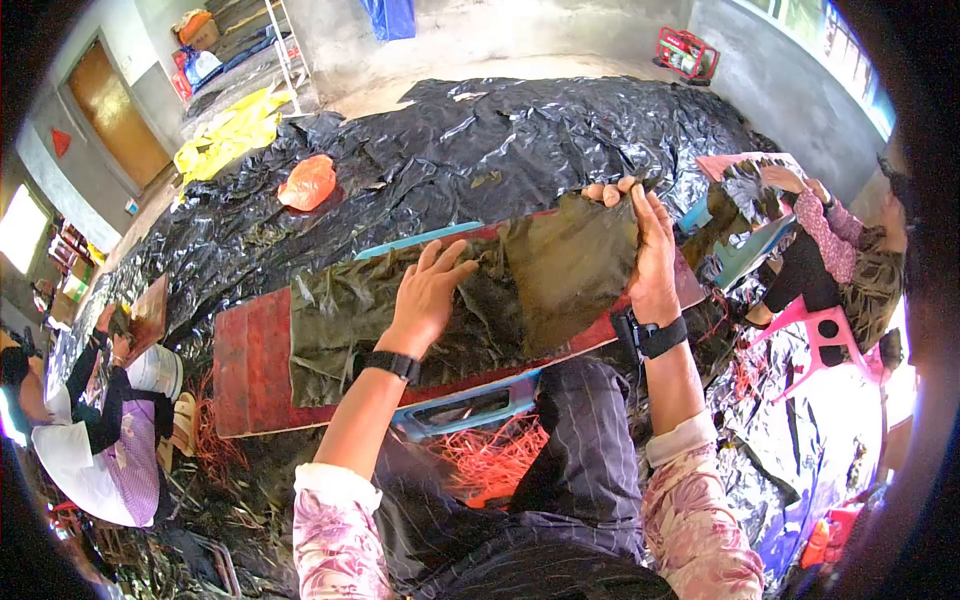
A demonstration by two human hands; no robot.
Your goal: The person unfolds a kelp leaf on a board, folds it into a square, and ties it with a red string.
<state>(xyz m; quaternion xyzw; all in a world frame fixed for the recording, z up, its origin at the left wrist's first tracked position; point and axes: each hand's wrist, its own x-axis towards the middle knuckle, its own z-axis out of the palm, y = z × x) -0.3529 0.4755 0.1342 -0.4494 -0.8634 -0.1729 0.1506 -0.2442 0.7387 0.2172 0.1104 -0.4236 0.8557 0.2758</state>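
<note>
A long red board [250, 365] lies across a blue plastic stool [470, 408] in front of my knees. Dark brown-green leaf-like sheets [400, 300] are spread along the board, and a smoother, lighter brown sheet [565, 275] covers their right part. My left hand [430, 297] rests flat on the sheets left of centre, fingers spread. At the right end, my right hand [650, 240] holds the upper right edge of the lighter sheet, its fingers closed around that edge.
Black plastic sheeting [450, 140] covers the floor, with an orange bag [307, 183] on it. One person [110, 440] sits at the left; another [825, 245] is at the right by a pink chair [825, 340]. Red strings [490, 455] lie under the stool.
</note>
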